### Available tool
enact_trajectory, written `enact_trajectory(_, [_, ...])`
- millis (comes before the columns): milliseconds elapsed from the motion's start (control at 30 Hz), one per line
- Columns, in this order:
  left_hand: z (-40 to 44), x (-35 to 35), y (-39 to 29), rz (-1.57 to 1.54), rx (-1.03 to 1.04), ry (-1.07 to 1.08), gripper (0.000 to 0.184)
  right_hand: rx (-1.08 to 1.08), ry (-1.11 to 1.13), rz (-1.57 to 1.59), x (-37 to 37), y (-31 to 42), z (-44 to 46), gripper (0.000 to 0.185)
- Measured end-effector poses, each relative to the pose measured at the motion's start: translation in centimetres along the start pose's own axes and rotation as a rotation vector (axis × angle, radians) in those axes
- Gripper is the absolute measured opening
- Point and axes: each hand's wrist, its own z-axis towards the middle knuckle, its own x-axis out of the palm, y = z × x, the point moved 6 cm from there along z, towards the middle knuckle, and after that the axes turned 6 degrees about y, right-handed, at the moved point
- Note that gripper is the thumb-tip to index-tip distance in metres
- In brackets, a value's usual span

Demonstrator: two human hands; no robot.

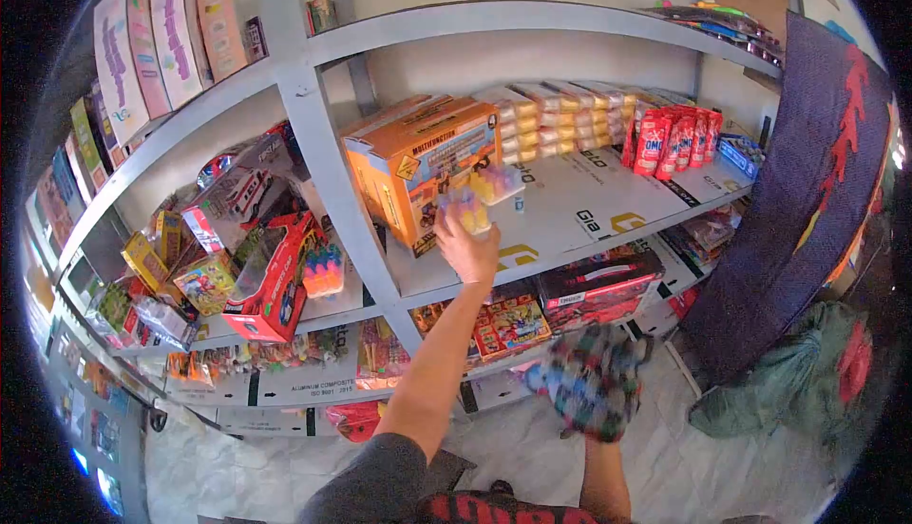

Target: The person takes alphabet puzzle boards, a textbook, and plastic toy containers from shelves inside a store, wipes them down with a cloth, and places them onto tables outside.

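Note:
My left hand [467,250] reaches to the middle shelf, its fingers closed on a small clear pack [463,212] with yellow and purple contents. A similar pack [496,183] stands right behind it, beside an orange Multifunction toy box [423,168]. Lower right, in front of the shelving, a crumpled dark checked cloth [591,381] is bunched over my right hand. It is smeared by motion and hides the fingers; only the wrist and forearm [605,476] show below it.
Stacked yellow-and-white packs [560,125] and red OMO packets [670,142] stand deeper on that shelf. A grey upright post [332,153] separates it from toys, including a red car box [271,282]. Dark fabric [769,210] hangs right; a green sack [779,396] lies on the floor.

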Motion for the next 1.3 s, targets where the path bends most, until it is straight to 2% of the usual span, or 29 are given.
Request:
enact_trajectory(67, [-0.2, -1.1, -0.3, -0.089, 0.104, -0.016, 0.08, -0.012, -0.02, -0.051, 0.6, 2.4, 7.2, 0.074])
enact_trajectory(167, [-0.5, -2.4, -0.2, -0.138, 0.064, 0.047, 0.08, -0.045, -0.046, -0.115, 2.9, 6.9, 19.0, 0.076])
enact_trajectory(233, [-0.7, -2.8, -0.6, -0.06, 0.079, 0.038, 0.085, -0.064, -0.066, -0.151, 5.9, 10.9, 26.5, 0.077])
enact_trajectory(300, [-0.9, -2.7, -0.5, -0.036, -0.028, 0.142, 0.088, -0.076, -0.085, -0.189, 9.0, 13.6, 30.9, 0.077])
enact_trajectory(367, [-1.0, -2.7, 0.0, 0.01, 0.049, 0.079, 0.09, -0.086, -0.098, -0.225, 11.8, 15.4, 34.5, 0.078])
enact_trajectory(433, [-0.8, -2.1, 0.9, -0.132, -0.022, 0.19, 0.088, -0.098, -0.106, -0.255, 14.8, 16.4, 36.6, 0.079])
enact_trajectory(500, [-0.3, -2.4, 0.8, -0.125, 0.055, 0.121, 0.085, -0.111, -0.103, -0.285, 17.2, 15.9, 38.6, 0.08])
enact_trajectory(633, [-0.4, -2.8, 1.8, -0.174, 0.011, 0.106, 0.079, -0.143, -0.033, -0.341, 20.9, 13.4, 37.3, 0.081])
enact_trajectory(700, [-0.3, -2.7, 2.0, -0.244, -0.052, 0.207, 0.079, -0.08, -0.068, -0.255, 20.2, 13.6, 37.4, 0.063])
enact_trajectory(733, [-0.1, -3.4, 1.6, -0.243, -0.091, 0.229, 0.079, -0.088, -0.036, -0.25, 20.2, 13.4, 37.2, 0.063])
enact_trajectory(900, [-0.6, -5.3, 2.5, -0.26, 0.007, 0.224, 0.077, -0.451, -0.013, -0.216, 18.9, 12.8, 34.1, 0.063])
enact_trajectory(1000, [-2.4, -8.9, 1.6, -0.362, 0.029, 0.321, 0.077, -0.679, -0.009, -0.174, 17.3, 12.8, 31.0, 0.063])
enact_trajectory(1033, [-3.5, -10.3, 1.8, -0.362, 0.144, 0.282, 0.08, -0.757, -0.002, -0.15, 16.6, 13.2, 29.8, 0.063])
enact_trajectory(1100, [-6.0, -14.9, 1.9, -0.423, -0.007, 0.354, 0.081, -0.011, 0.214, 1.188, 16.6, 15.7, 24.6, 0.072])
enact_trajectory(1133, [-7.2, -17.1, 2.7, -0.409, -0.018, 0.326, 0.081, -0.007, 0.248, 1.196, 18.4, 16.5, 24.3, 0.072])
enact_trajectory(1200, [-10.3, -20.6, 5.3, -0.658, -0.255, 0.361, 0.084, -0.073, 0.247, 1.124, 18.0, 15.0, 19.2, 0.072])
enact_trajectory(1233, [-11.7, -22.5, 6.6, -0.657, -0.266, 0.347, 0.084, -0.107, 0.24, 1.082, 19.4, 16.1, 16.7, 0.072])
enact_trajectory(1300, [-15.0, -25.6, 11.3, -0.768, -0.535, 0.344, 0.086, -0.181, 0.225, 0.993, 20.8, 17.9, 9.5, 0.071])
